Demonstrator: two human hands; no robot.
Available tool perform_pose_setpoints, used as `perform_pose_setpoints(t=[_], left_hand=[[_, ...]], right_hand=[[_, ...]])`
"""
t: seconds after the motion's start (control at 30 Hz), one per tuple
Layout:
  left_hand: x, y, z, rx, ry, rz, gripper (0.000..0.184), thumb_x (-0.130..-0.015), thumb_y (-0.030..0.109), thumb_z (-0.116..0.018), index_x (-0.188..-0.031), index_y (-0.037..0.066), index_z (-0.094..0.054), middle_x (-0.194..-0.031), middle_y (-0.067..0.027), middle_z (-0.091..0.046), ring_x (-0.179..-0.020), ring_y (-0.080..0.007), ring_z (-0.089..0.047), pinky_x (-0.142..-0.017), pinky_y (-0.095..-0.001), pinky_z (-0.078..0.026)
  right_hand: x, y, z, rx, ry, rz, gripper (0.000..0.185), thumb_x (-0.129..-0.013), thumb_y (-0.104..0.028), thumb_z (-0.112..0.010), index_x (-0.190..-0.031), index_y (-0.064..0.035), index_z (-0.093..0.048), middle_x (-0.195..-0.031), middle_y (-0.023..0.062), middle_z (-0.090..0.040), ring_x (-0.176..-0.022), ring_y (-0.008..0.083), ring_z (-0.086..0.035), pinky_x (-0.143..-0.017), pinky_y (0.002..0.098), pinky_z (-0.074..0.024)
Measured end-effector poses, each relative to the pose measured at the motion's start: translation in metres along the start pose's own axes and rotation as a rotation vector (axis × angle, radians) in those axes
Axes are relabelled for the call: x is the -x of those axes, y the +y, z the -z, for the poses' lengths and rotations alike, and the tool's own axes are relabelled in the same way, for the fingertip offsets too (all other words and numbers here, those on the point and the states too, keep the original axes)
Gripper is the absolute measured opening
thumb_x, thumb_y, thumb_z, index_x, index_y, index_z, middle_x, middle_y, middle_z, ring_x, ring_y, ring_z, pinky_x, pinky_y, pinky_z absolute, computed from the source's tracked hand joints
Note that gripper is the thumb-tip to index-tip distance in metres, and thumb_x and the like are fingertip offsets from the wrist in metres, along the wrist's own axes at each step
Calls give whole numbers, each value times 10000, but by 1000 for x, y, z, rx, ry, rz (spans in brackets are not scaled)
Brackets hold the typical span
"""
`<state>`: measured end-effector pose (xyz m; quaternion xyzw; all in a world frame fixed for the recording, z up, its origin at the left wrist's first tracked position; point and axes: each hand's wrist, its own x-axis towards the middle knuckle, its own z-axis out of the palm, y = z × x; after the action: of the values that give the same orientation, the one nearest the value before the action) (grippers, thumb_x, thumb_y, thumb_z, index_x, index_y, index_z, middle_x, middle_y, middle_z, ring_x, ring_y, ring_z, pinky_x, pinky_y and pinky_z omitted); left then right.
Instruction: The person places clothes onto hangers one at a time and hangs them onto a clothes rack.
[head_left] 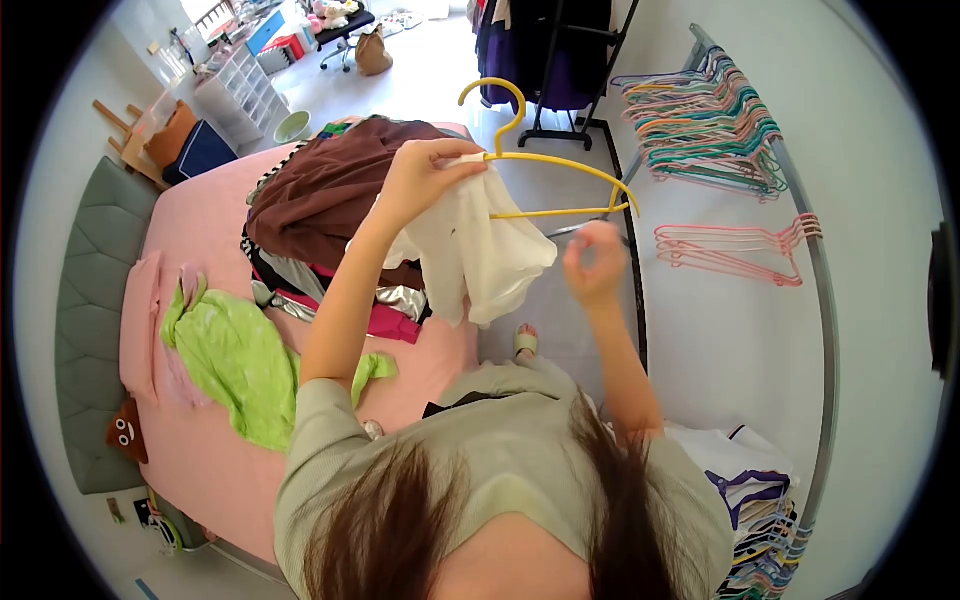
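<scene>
My left hand (432,178) pinches the top edge of a white garment (478,250) together with a yellow clothes hanger (565,165). The hanger's left part is hidden behind the cloth and my fingers, while its right arm sticks out bare. Its hook points up and curls to the left. Loose folds of the garment hang below my left wrist, above the edge of the bed. My right hand (597,262) is raised just below the hanger's right end, apart from the garment. Motion smears its curled fingers, and whether it holds anything is unclear.
A pink bed (225,490) carries a brown garment (330,190) on a clothes heap and a lime-green garment (235,360). To the right, a metal rack (822,330) holds many coloured hangers (700,130) and several pink hangers (730,250). More hangers and white clothing (730,455) are at lower right.
</scene>
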<state>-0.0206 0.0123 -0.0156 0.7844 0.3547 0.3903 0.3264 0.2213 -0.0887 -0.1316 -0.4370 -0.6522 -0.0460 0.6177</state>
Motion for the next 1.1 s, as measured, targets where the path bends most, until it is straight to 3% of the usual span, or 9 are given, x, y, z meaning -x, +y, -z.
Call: perform_pose_setpoints(t=[0.07, 0.2, 0.37, 0.47, 0.57, 0.63, 0.77, 0.97, 1.1], left_hand=[[2, -3, 3, 20, 21, -16, 235, -777, 149, -713, -940, -17, -676, -819, -75, -684, -738, -94, -592, -711, -235, -464], [6, 4, 8, 105, -1, 15, 233, -778, 141, -711, -943, -21, -680, -845, -64, -687, -775, -87, -594, -752, -235, -462], [13, -7, 21, 170, 13, 19, 227, -786, 87, -712, -981, -20, -668, -860, -18, -667, -773, -45, -553, -693, -189, -440], [19, -15, 33, 198, 44, 72, 221, -788, 73, -708, -988, -13, -670, -835, 5, -650, -744, -29, -537, -658, -173, -425], [23, -12, 41, 224, 25, 144, 224, -781, 94, -715, -968, -23, -674, -880, -37, -673, -802, -64, -569, -723, -203, -452], [26, -9, 40, 242, -2, 114, 229, -778, 92, -718, -971, -22, -673, -883, -36, -675, -802, -62, -570, -725, -203, -453], [28, -2, 47, 158, 27, 56, 236, -770, 88, -722, -974, -18, -672, -890, -34, -679, -812, -62, -573, -737, -202, -454], [40, -36, 69, 66, 152, 114, 233, -798, 101, -699, -996, -18, -669, -804, 31, -628, -714, -23, -497, -633, -174, -401], [65, -65, 74, 86, 145, 200, 246, -812, 88, -683, -1029, -25, -662, -797, 51, -605, -689, -5, -459, -591, -158, -376]], right_hand=[[16, -8, -6, 58, -292, -188, 177, -709, -112, -694, -880, -105, -652, -915, 112, -554, -870, 288, -555, -755, 395, -448], [13, 9, -34, 69, -329, -108, 71, -748, -154, -688, -813, -148, -715, -936, 89, -591, -815, 262, -586, -748, 358, -453], [16, 49, -56, -203, -751, -755, 150, -753, -231, -704, -864, -132, -727, -1164, 124, -569, -1048, 275, -555, -881, 366, -435], [4, 45, -54, -106, -756, -611, 170, -752, -258, -705, -842, -116, -727, -1197, 132, -569, -1089, 268, -546, -894, 371, -434], [15, 46, -73, -185, -511, -381, 203, -749, -286, -706, -830, -100, -725, -1080, 101, -628, -975, 255, -601, -838, 332, -460], [9, 44, -82, -148, -583, -233, 192, -750, -269, -695, -857, -112, -724, -1002, 97, -648, -919, 254, -619, -815, 317, -472], [-14, 31, -79, -127, -934, -486, 244, -705, -118, -670, -946, -104, -707, -963, 99, -661, -898, 218, -629, -831, 305, -487], [-41, 46, -40, -109, -679, -531, 375, -623, -90, -545, -957, -175, -691, -873, 122, -668, -729, 270, -631, -683, 340, -510], [-94, 20, -8, 164, -649, -476, 425, -636, -93, -536, -1016, -205, -689, -853, 70, -667, -675, 235, -607, -633, 332, -494]])
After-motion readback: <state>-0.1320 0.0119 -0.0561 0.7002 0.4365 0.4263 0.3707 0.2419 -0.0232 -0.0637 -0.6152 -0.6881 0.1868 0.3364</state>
